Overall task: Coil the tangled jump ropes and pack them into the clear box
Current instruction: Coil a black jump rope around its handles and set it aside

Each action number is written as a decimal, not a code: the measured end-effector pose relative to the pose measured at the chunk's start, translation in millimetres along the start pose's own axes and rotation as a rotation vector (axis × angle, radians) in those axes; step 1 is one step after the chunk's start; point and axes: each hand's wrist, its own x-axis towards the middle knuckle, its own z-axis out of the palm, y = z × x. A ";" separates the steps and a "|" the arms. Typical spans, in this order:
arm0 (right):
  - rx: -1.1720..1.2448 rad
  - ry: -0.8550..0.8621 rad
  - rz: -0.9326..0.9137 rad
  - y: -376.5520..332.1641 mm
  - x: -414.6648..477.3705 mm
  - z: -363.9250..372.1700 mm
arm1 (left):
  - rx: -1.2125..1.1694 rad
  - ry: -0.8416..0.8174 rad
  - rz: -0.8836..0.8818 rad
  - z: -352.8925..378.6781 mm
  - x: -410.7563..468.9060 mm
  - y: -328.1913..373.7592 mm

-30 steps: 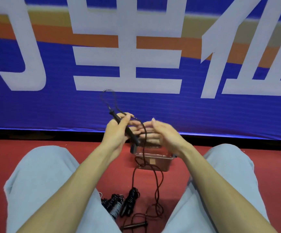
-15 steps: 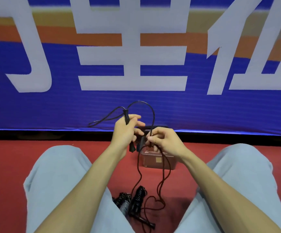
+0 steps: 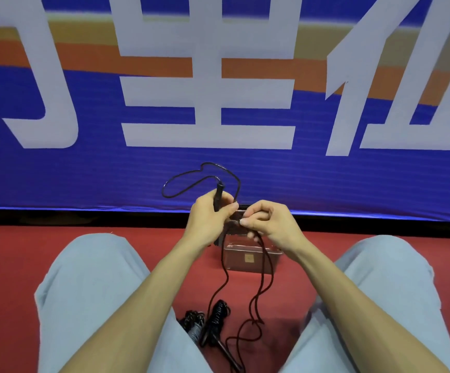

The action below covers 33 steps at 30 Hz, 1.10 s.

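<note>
Jump rope [image 3: 225,278] held up in both hands, just above the clear box [image 3: 248,261].

Its black handle [image 3: 219,196] stood nearly upright in the left hand [image 3: 210,219], whose grip was curled round it, while thin cord looped out above the handle against the blue banner [image 3: 84,179] behind the box. The right hand [image 3: 269,224], touching the left, had its grip pinched on the cord between thumb and fingertips. From the hands several strands hung down in front of the box and trailed in loose bends onto the red floor [image 3: 16,265] on the person's side of it. Nearer the person than the box, between knees in pale trousers [image 3: 89,292], two coiled ropes [image 3: 218,316] lay side by side. The box stood on the floor below the banner's lower edge; its contents could not be made out.
</note>
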 end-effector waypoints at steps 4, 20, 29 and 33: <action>-0.079 0.090 0.012 14.5 5.1 -7.0 | -0.244 0.077 -0.041 -2.0 -0.8 4.9; -0.276 -0.081 0.116 33.6 5.2 1.5 | -1.129 0.289 -0.372 -14.4 11.6 0.3; -0.136 -0.309 0.061 20.5 -5.1 1.6 | -1.122 0.224 -0.368 -8.7 8.4 1.4; -0.354 -0.298 -0.065 27.8 -1.8 4.2 | -1.118 0.144 -0.352 -7.2 4.6 7.0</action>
